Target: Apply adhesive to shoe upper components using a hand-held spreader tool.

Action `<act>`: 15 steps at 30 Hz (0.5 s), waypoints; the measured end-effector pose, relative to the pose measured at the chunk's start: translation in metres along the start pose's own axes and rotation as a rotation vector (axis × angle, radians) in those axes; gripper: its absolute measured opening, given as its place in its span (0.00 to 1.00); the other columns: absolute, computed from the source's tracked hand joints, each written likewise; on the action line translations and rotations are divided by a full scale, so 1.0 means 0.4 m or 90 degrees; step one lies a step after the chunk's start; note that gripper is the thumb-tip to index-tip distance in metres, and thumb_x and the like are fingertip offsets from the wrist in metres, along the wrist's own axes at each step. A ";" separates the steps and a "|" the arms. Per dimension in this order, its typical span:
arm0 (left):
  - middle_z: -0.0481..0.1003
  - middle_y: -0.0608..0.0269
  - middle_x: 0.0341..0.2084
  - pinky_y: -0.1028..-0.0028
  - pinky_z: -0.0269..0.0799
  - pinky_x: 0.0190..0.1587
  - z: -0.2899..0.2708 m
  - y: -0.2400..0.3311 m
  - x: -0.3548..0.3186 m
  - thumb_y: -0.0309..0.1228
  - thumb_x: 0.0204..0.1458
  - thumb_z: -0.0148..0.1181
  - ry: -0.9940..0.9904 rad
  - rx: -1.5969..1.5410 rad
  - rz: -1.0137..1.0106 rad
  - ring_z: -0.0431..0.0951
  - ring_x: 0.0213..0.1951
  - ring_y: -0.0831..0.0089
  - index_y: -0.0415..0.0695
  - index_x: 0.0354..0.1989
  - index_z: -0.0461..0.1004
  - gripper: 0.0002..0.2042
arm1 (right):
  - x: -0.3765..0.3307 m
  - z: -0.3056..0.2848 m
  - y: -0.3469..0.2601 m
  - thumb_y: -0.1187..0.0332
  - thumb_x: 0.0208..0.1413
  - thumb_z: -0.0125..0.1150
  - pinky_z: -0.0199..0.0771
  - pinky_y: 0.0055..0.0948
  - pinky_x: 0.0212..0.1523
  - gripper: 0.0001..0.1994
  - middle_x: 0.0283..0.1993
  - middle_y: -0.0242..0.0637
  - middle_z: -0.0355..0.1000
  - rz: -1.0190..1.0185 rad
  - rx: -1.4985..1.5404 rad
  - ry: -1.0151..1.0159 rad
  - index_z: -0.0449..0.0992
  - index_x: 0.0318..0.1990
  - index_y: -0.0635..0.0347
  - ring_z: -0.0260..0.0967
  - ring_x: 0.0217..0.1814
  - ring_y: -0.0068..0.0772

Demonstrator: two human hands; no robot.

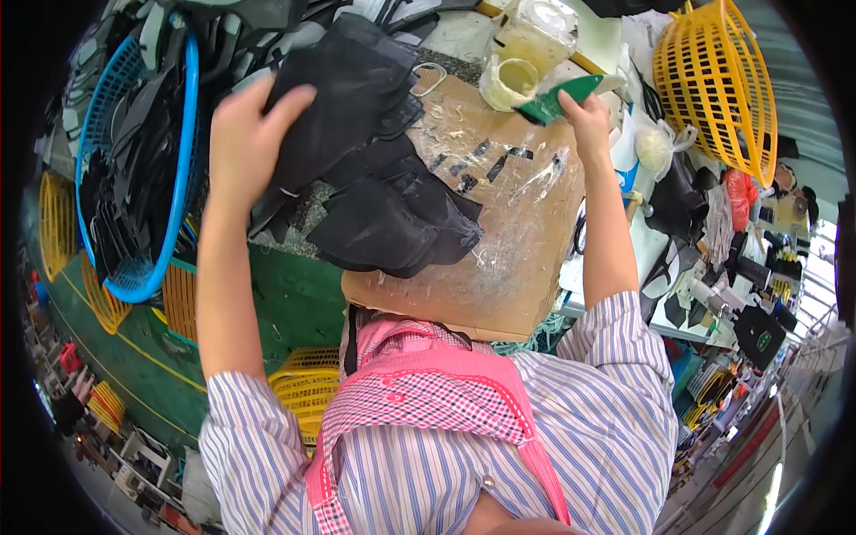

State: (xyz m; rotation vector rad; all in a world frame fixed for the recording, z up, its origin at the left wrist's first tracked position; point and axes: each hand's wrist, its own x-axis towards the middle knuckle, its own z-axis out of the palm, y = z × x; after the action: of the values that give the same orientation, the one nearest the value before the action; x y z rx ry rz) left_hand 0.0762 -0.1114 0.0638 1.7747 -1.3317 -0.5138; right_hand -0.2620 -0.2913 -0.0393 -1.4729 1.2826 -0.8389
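Observation:
My left hand is at the left edge of a pile of black sheet pieces, thumb spread from the fingers and lying over the black material. The fingertips are slightly blurred. More black cut pieces overlap nearer to me, partly on a brown cardboard sheet. My right hand pinches a green scraper with a dark edge. It is beside the rim of a glue-crusted pale container, above the far right of the cardboard. Dried whitish smears and small black strips mark the cardboard.
A blue basket full of black pieces stands at the left. A yellow basket is tilted at the far right, near a clear plastic bag. Another yellow basket sits low beside my body, over the green floor.

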 end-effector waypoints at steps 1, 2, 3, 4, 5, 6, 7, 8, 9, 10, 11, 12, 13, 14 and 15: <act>0.71 0.51 0.20 0.73 0.64 0.27 -0.012 0.000 0.054 0.36 0.43 0.56 -0.095 -0.016 -0.038 0.72 0.23 0.60 0.35 0.28 0.71 0.14 | -0.017 0.001 -0.005 0.71 0.45 0.58 0.62 0.18 0.31 0.06 0.27 0.30 0.71 0.006 0.002 -0.013 0.73 0.30 0.65 0.63 0.28 0.16; 0.72 0.53 0.19 0.70 0.65 0.29 -0.018 -0.026 0.099 0.37 0.42 0.56 -0.094 0.081 0.053 0.71 0.23 0.59 0.35 0.29 0.71 0.15 | -0.040 0.018 -0.028 0.71 0.45 0.58 0.62 0.18 0.31 0.06 0.26 0.29 0.71 -0.003 0.068 -0.048 0.73 0.30 0.65 0.63 0.28 0.16; 0.73 0.55 0.23 0.67 0.65 0.31 -0.004 -0.097 0.124 0.37 0.41 0.58 -0.002 0.170 0.134 0.71 0.26 0.60 0.39 0.30 0.72 0.13 | -0.061 0.046 -0.054 0.71 0.46 0.58 0.62 0.17 0.30 0.06 0.26 0.29 0.71 -0.013 0.137 -0.084 0.73 0.30 0.64 0.62 0.27 0.15; 0.73 0.58 0.29 0.71 0.67 0.34 0.017 -0.064 0.137 0.37 0.44 0.57 0.015 0.511 0.148 0.73 0.31 0.65 0.38 0.35 0.71 0.15 | -0.083 0.068 -0.073 0.71 0.46 0.58 0.62 0.17 0.29 0.06 0.25 0.28 0.70 -0.028 0.125 -0.085 0.73 0.30 0.64 0.62 0.26 0.16; 0.66 0.55 0.46 0.69 0.63 0.45 0.039 -0.031 0.121 0.39 0.39 0.62 0.032 0.536 0.043 0.66 0.46 0.66 0.41 0.46 0.66 0.25 | -0.128 0.096 -0.082 0.71 0.46 0.58 0.62 0.17 0.29 0.06 0.25 0.28 0.70 -0.016 0.127 -0.093 0.73 0.30 0.64 0.62 0.26 0.16; 0.69 0.56 0.38 0.69 0.64 0.41 0.034 -0.075 0.102 0.37 0.40 0.61 0.148 0.476 0.191 0.69 0.40 0.64 0.41 0.41 0.68 0.20 | -0.157 0.137 -0.103 0.72 0.45 0.58 0.62 0.18 0.29 0.05 0.24 0.27 0.70 -0.019 0.145 -0.162 0.73 0.29 0.63 0.62 0.25 0.16; 0.72 0.57 0.30 0.70 0.66 0.37 0.050 -0.137 0.071 0.35 0.42 0.59 0.252 0.402 0.343 0.72 0.34 0.62 0.40 0.37 0.71 0.15 | -0.179 0.174 -0.115 0.72 0.45 0.58 0.62 0.19 0.28 0.05 0.24 0.27 0.70 -0.016 0.159 -0.222 0.74 0.29 0.63 0.62 0.24 0.17; 0.72 0.57 0.31 0.70 0.66 0.39 0.078 -0.141 0.010 0.34 0.40 0.60 0.150 0.312 0.252 0.71 0.36 0.62 0.41 0.39 0.70 0.17 | -0.198 0.183 -0.123 0.72 0.44 0.58 0.63 0.20 0.29 0.04 0.25 0.28 0.70 -0.004 0.085 -0.298 0.74 0.29 0.62 0.63 0.25 0.19; 0.72 0.58 0.33 0.70 0.65 0.41 0.093 -0.126 -0.068 0.34 0.39 0.61 0.054 0.221 0.163 0.71 0.38 0.63 0.42 0.40 0.69 0.18 | -0.214 0.190 -0.135 0.73 0.44 0.59 0.64 0.21 0.29 0.05 0.25 0.30 0.70 0.004 0.011 -0.373 0.74 0.30 0.62 0.64 0.26 0.20; 0.71 0.57 0.34 0.69 0.64 0.43 0.114 -0.144 -0.146 0.34 0.38 0.62 -0.011 0.161 0.096 0.70 0.38 0.62 0.42 0.40 0.69 0.19 | -0.214 0.218 -0.131 0.73 0.44 0.59 0.64 0.21 0.29 0.05 0.25 0.30 0.70 0.004 0.015 -0.374 0.74 0.30 0.62 0.64 0.26 0.20; 0.71 0.57 0.35 0.68 0.63 0.44 0.129 -0.163 -0.223 0.35 0.37 0.62 -0.072 0.104 0.026 0.68 0.39 0.61 0.42 0.39 0.69 0.19 | -0.213 0.249 -0.132 0.73 0.43 0.59 0.64 0.22 0.30 0.05 0.27 0.31 0.70 -0.066 -0.023 -0.407 0.74 0.30 0.61 0.65 0.27 0.22; 0.69 0.56 0.37 0.68 0.62 0.45 0.144 -0.167 -0.288 0.35 0.36 0.63 -0.095 0.123 -0.024 0.67 0.41 0.60 0.41 0.41 0.68 0.21 | -0.219 0.268 -0.135 0.74 0.43 0.59 0.64 0.23 0.31 0.06 0.28 0.33 0.70 -0.134 -0.065 -0.439 0.74 0.31 0.61 0.65 0.28 0.23; 0.67 0.56 0.40 0.68 0.61 0.46 0.159 -0.156 -0.320 0.34 0.34 0.64 -0.117 0.140 -0.074 0.65 0.42 0.60 0.41 0.42 0.67 0.24 | -0.217 0.280 -0.142 0.74 0.43 0.59 0.64 0.23 0.31 0.06 0.28 0.33 0.70 -0.134 -0.065 -0.445 0.74 0.31 0.61 0.65 0.28 0.23; 0.67 0.56 0.40 0.68 0.61 0.46 0.168 -0.153 -0.329 0.34 0.34 0.64 -0.114 0.139 -0.078 0.65 0.42 0.60 0.41 0.42 0.67 0.24 | -0.213 0.289 -0.154 0.74 0.42 0.59 0.64 0.24 0.31 0.06 0.28 0.35 0.69 -0.168 -0.068 -0.433 0.73 0.31 0.60 0.65 0.29 0.24; 0.65 0.55 0.42 0.68 0.61 0.46 0.172 -0.143 -0.332 0.33 0.33 0.64 -0.114 0.147 -0.124 0.64 0.44 0.59 0.40 0.42 0.66 0.24 | -0.210 0.299 -0.161 0.74 0.42 0.59 0.64 0.24 0.31 0.06 0.29 0.36 0.68 -0.202 -0.070 -0.423 0.73 0.31 0.60 0.65 0.29 0.26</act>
State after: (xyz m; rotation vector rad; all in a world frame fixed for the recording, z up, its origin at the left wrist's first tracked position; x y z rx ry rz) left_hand 0.0120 -0.0096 -0.0418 2.1033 -1.3923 -0.6617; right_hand -0.1485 -0.1842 -0.0044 -1.8634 0.6140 -0.4090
